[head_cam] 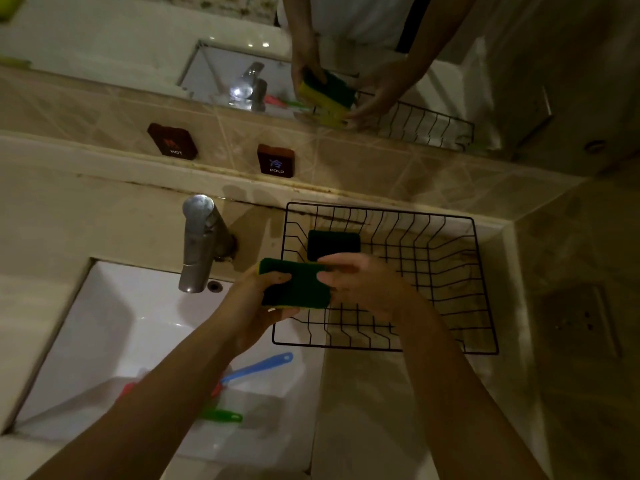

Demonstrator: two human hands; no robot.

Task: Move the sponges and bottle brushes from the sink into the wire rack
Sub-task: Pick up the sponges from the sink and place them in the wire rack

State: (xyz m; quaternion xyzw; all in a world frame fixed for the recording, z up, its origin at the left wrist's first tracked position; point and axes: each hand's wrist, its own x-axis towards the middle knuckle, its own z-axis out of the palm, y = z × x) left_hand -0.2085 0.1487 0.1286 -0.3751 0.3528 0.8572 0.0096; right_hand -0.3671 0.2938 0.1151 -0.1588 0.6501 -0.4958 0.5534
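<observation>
Both hands share one sponge: the left hand grips its near-left end, the right hand pinches its right end, holding it over the left rim of the rack on the bench. Just beyond the hands a second sponge already lies in the rack. Below the left forearm, the sink holds three brushes by their handles: blue, green, and red, partly hidden. So I'd judge one of five things placed, one nearly in, three brushes untouched. More sponges under the arm can't be ruled out.
</observation>
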